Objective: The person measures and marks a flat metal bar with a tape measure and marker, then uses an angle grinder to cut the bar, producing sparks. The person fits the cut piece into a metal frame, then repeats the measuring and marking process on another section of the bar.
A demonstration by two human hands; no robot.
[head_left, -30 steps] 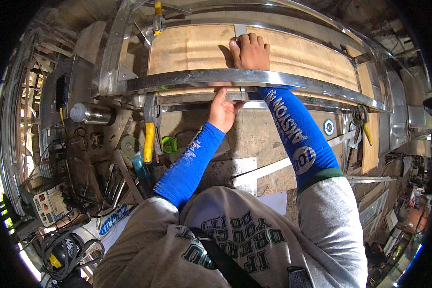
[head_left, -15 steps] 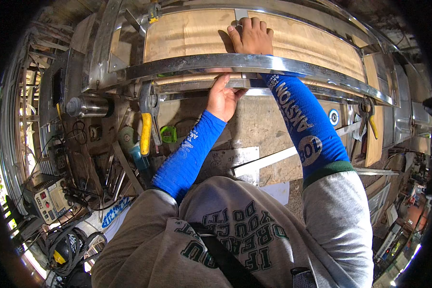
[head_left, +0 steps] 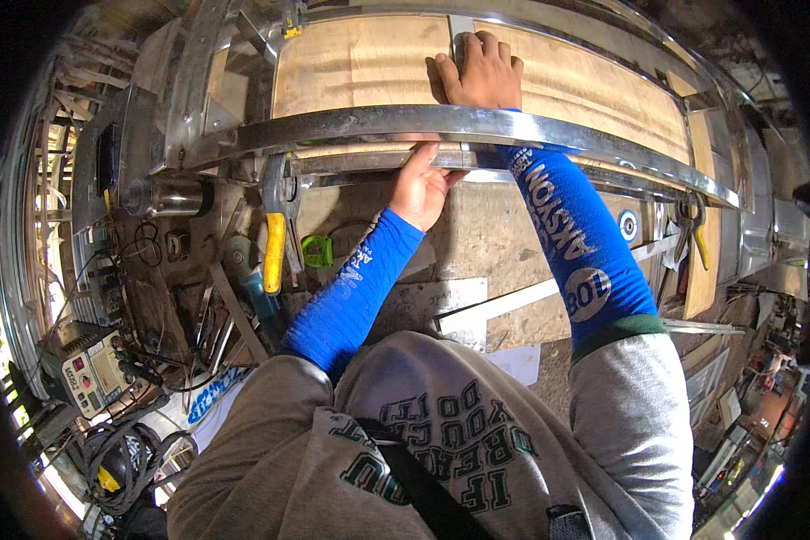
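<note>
Metal makes up the strip (head_left: pixel 461 27) I see crossing the pale wooden panel (head_left: pixel 360 67) near to far, against the panel's left-right long axis. Beyond the upper rail (head_left: pixel 360 127), the right hand (head_left: pixel 489 76) lies over the strip, fingers outstretched, thumb apart. Nearer, the left hand (head_left: pixel 419 196) meets the lower rail (head_left: pixel 351 164); its fingertips are partly hidden, so from my remote seat I can't tell whether it pinches.
</note>
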